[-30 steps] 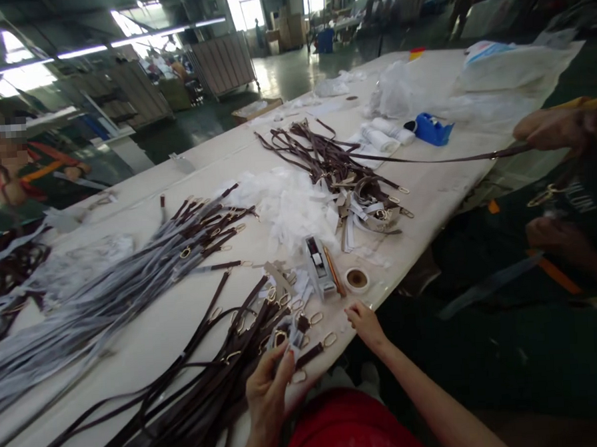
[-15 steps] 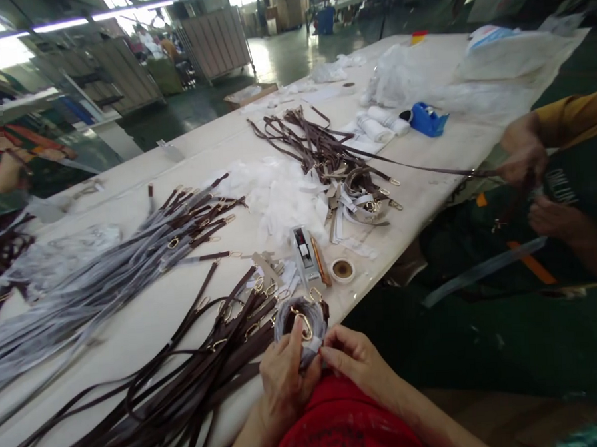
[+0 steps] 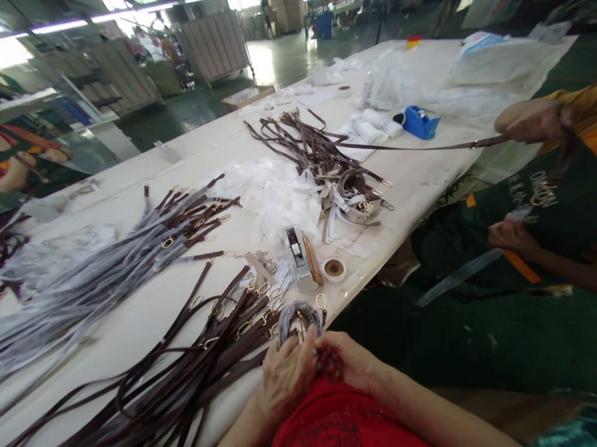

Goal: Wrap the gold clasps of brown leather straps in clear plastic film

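Note:
A brown strap coiled in clear plastic sleeving (image 3: 285,322) is gripped at the table's front edge, with gold clasps at its middle and on its upper right. My left hand (image 3: 289,372) wraps round the near left side of this coil. My right hand (image 3: 346,360) is closed on the coil's near right side, fingers bent and partly hidden. To the left lies a pile of brown straps (image 3: 186,373) with gold clasps. Just beyond the coil stand a grey tape dispenser (image 3: 301,267), an orange-brown pen-like tool (image 3: 312,259) and a tape roll (image 3: 334,269).
Plastic-sleeved straps (image 3: 125,259) spread across the left. Farther back lie a tangle of brown straps (image 3: 309,143), white plastic film (image 3: 277,191) and a blue tape dispenser (image 3: 420,122). A co-worker's hand (image 3: 531,121) at right pulls a strap; another person sits far left.
The coil has tilted, and my right hand has moved in against my left with its fingers curled under. The co-worker's upper hand has risen, drawing the strap tighter and apart from the lower hand.

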Tool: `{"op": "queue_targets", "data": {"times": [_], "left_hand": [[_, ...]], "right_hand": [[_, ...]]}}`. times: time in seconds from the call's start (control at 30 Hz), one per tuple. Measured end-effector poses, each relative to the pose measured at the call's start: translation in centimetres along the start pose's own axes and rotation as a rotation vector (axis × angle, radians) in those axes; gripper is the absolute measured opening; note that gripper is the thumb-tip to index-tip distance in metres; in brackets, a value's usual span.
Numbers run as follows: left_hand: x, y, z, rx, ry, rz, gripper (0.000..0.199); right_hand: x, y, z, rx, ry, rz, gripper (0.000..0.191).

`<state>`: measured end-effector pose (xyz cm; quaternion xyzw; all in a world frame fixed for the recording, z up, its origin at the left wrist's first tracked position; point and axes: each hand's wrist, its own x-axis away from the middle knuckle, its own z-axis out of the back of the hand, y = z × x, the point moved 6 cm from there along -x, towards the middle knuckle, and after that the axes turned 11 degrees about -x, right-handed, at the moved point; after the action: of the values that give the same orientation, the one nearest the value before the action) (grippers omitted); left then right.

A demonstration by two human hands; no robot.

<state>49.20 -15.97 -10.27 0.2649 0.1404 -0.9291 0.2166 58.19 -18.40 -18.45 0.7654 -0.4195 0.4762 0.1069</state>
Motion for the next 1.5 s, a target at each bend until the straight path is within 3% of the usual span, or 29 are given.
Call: {"op": "queue_targets", "data": {"times": [0.17,0.37,0.47,0.6,0.67,0.77,0.87,0.93,1.03,1.2,1.33,1.5], "left_hand": [[0.0,-0.4,0.1,-0.099,0.03,0.063,0.057],[0.0,-1.0,-0.8,-0.043,-0.005,0.193,0.056],[0.7,-1.6,-1.5,0.135,-0.025,0.397,0.048],[2.5,-2.5,-3.2,0.618,-0.199,0.858,0.043],[3.0,-2.5,-3.3,0.788,-0.27,0.97,0.042],[2.5,-3.0,-2.1,0.745,-0.224,0.884,0.037],[1.7,-3.5,-0.6,0.562,-0.129,0.656,0.031],[1.5,-3.6,-0.3,0.489,-0.144,0.529,0.031],[1.6,-4.2,-0.2,0.466,-0.164,0.501,0.032],[2.6,-5.0,-0.6,0.615,-0.262,0.695,0.032],[3.5,-5.6,-1.0,0.836,-0.291,1.009,0.031],[3.8,-6.3,-1.1,1.078,-0.161,1.314,0.039]], "right_hand": [[0.1,0.1,-0.5,-0.048,-0.033,-0.034,0.025],[0.0,-0.8,-0.8,-0.013,-0.085,0.095,0.027],[0.1,-1.2,-0.9,-0.007,-0.118,0.18,0.041],[0.4,-1.0,-1.4,-0.017,-0.164,0.305,0.058],[0.5,-0.8,-1.6,-0.04,-0.171,0.37,0.059],[0.2,-0.5,-2.0,-0.056,-0.204,0.401,0.057],[-0.3,-0.1,-2.4,-0.03,-0.258,0.361,0.053],[-0.5,0.0,-2.7,-0.018,-0.281,0.337,0.051],[-0.6,0.2,-3.0,0.009,-0.287,0.315,0.05],[-0.4,0.2,-3.8,0.109,-0.27,0.331,0.049],[-0.4,-0.4,-4.5,0.182,-0.288,0.379,0.053],[0.5,-1.3,-5.4,0.121,-0.337,0.391,0.054]]}}
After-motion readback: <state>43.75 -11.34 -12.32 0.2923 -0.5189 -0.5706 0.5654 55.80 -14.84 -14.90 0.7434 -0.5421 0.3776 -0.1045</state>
